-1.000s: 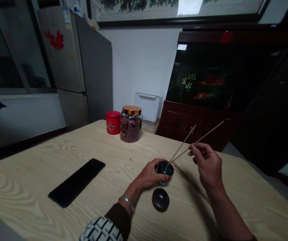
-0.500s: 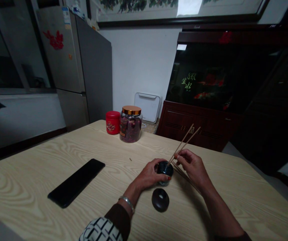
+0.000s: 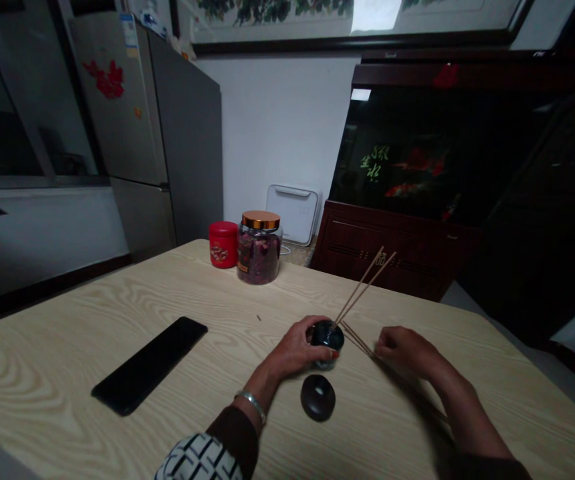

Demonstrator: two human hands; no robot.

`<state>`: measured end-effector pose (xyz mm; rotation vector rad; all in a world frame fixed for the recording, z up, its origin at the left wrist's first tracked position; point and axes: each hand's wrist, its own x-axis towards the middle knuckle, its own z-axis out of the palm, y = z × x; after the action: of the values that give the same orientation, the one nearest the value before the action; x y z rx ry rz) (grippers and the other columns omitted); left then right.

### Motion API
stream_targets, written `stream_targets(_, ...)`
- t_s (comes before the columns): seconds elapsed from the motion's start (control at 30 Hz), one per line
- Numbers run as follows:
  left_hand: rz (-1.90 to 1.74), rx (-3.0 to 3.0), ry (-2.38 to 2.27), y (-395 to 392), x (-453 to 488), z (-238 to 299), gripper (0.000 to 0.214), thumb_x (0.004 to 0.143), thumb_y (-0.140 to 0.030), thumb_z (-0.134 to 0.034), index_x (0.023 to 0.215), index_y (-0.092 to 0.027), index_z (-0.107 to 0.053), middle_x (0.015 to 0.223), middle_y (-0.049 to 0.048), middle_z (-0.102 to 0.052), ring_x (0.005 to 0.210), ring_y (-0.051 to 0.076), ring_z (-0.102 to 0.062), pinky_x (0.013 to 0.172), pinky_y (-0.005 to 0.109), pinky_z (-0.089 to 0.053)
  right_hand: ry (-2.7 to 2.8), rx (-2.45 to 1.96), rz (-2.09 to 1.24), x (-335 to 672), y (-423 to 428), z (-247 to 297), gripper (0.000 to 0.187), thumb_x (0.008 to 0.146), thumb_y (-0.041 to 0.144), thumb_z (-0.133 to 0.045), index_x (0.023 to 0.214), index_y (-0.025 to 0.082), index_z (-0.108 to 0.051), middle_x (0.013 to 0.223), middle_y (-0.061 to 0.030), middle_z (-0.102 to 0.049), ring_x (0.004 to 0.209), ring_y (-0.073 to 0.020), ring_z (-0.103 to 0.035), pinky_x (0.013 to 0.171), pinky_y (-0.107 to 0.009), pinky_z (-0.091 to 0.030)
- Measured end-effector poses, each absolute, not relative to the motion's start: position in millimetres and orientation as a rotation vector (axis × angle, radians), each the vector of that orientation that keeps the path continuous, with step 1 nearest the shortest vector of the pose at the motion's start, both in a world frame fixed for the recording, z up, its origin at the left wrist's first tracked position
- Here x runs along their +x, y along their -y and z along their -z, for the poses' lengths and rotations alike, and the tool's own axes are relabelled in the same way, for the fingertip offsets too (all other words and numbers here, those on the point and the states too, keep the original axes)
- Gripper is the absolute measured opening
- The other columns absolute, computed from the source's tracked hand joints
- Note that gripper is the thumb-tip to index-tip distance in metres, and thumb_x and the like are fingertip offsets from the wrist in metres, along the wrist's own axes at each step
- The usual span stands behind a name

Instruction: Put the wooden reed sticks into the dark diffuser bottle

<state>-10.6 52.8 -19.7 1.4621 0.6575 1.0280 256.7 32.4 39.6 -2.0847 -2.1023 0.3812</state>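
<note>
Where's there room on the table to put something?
Bare table lies between the black smartphone and red canister, and right of the right forearm. It's crowded around the bottle: the left hand holds it, thin sticks stand in it, a dark ring lies in front, more sticks by the right hand.

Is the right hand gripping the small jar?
No, the left hand grips the small jar, while the right hand is apart from it.

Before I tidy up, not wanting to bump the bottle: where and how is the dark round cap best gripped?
Probably by opposite sides of its rounded outer edge, from above and the near side: the cap lies low and apart from the bottle, which the left hand grips just beyond it.
</note>
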Motion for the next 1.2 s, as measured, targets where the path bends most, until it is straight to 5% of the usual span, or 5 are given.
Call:
stream_targets(0.17,-1.017,1.445,-0.659,-51.7,-10.8,17.6,0.068,0.060,-0.017,-0.085,0.123,-0.015,-0.060,0.116,0.0115,-0.066,0.107,0.025,-0.062,0.093,0.036,-0.046,2.111,-2.168,-0.394,259.6,-37.4,-15.9,0.009,0.068,0.027,-0.069,0.075,0.021,-0.068,0.084,-0.0052,-0.071,0.075,-0.0185,-0.061,0.060,-0.027,-0.034)
stream_targets(0.77,-1.017,1.451,-0.658,-51.7,-10.4,17.9,0.068,0.060,-0.016,-0.084,0.123,-0.015,-0.060,0.116,0.0109,-0.066,0.105,0.024,-0.062,0.093,0.036,-0.046,2.075,-2.027,-0.375,257.2,-34.5,-17.2,0.011,0.075,0.022,-0.057,0.066,0.018,-0.063,0.074,-0.0063,-0.068,0.067,-0.0171,-0.057,0.060,-0.028,-0.034)
stream_targets(0.97,-1.025,1.437,-0.650,-52.8,-9.4,19.8,0.068,0.059,-0.017,-0.085,0.122,-0.016,-0.061,0.115,0.0109,-0.067,0.104,0.024,-0.062,0.092,0.036,-0.046,1.923,-1.704,-0.613,254.1,-23.7,-58.8,0.021,0.083,0.034,-0.052,0.072,0.018,-0.060,0.067,-0.0019,-0.062,0.061,-0.0150,-0.057,0.055,-0.026,-0.041)
stream_targets(1.2,-1.024,1.437,-0.646,-52.1,-9.9,19.5,0.067,0.060,-0.016,-0.085,0.122,-0.016,-0.061,0.115,0.0114,-0.067,0.106,0.024,-0.062,0.094,0.036,-0.046,1.143,-1.091,-0.607,223.7,-6.0,-108.4,0.028,0.071,0.041,-0.077,0.082,0.018,-0.065,0.075,-0.0028,-0.065,0.064,-0.0146,-0.062,0.046,-0.021,-0.045)
